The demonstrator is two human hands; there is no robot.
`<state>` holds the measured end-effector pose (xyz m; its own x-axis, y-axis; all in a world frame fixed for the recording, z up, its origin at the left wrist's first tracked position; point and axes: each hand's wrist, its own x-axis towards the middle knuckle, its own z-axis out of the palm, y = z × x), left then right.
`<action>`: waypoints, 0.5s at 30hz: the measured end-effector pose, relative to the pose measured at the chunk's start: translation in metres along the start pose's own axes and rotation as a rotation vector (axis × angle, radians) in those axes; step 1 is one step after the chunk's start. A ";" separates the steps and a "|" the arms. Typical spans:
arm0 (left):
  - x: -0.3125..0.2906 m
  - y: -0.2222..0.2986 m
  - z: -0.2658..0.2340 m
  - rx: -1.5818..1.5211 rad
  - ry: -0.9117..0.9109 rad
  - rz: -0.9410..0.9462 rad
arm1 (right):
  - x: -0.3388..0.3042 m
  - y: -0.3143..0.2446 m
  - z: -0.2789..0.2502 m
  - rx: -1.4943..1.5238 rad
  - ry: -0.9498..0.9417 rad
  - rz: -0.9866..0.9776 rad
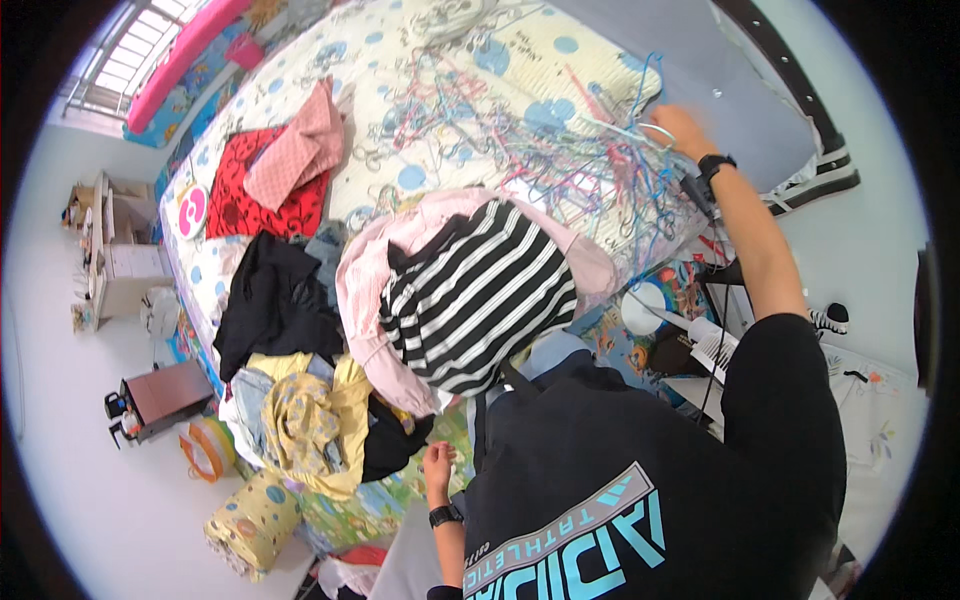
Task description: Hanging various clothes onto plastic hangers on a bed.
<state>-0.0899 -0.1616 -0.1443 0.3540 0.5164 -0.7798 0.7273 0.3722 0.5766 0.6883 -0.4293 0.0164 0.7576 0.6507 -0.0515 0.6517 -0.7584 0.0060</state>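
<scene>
My right hand [682, 132] reaches out over the far right of the bed, slightly blurred. Its fingers close around the end of a white clothes hanger [628, 128]. Beneath it spreads a tangled heap of thin hangers [600, 175] in blue, pink and white. Down at the near bed edge, my left hand [438, 466] hangs with its fingers curled and nothing visible in them. Closest to that hand are a black garment [392, 445] and a yellow patterned garment [300, 425]. A black-and-white striped shirt [490, 300] lies on pink cloth [365, 290] before me.
The bed has a dotted white cover [410, 178]. Black clothes [275, 305] and a red patterned cloth [235, 180] lie on its left. A yellow rolled bundle [252, 525] and a brown box-like case [165, 400] stand beyond. A white fan-like device [712, 345] is by my right side.
</scene>
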 end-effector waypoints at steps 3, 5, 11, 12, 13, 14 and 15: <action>0.024 0.008 -0.001 -0.007 -0.017 0.166 | -0.017 -0.040 0.013 0.499 0.294 -0.197; 0.039 0.053 0.004 0.159 -0.027 0.335 | -0.033 -0.073 0.021 0.592 0.216 0.046; 0.037 0.271 0.091 0.044 -0.275 0.452 | -0.090 -0.115 0.064 0.697 -0.195 0.078; 0.042 0.289 0.104 0.028 -0.351 0.453 | -0.097 -0.126 0.078 0.808 -0.206 -0.057; 0.048 0.304 0.120 0.014 -0.437 0.456 | -0.110 -0.136 0.090 0.912 -0.216 -0.184; 0.046 0.322 0.143 -0.006 -0.525 0.433 | -0.122 -0.144 0.108 0.995 -0.275 -0.047; 0.041 0.337 0.165 -0.031 -0.603 0.410 | -0.129 -0.157 0.119 1.076 -0.338 0.082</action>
<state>0.2666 -0.1420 -0.0222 0.8629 0.1080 -0.4937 0.4534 0.2662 0.8506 0.4843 -0.3984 -0.0967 0.6421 0.6777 -0.3585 0.1081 -0.5429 -0.8328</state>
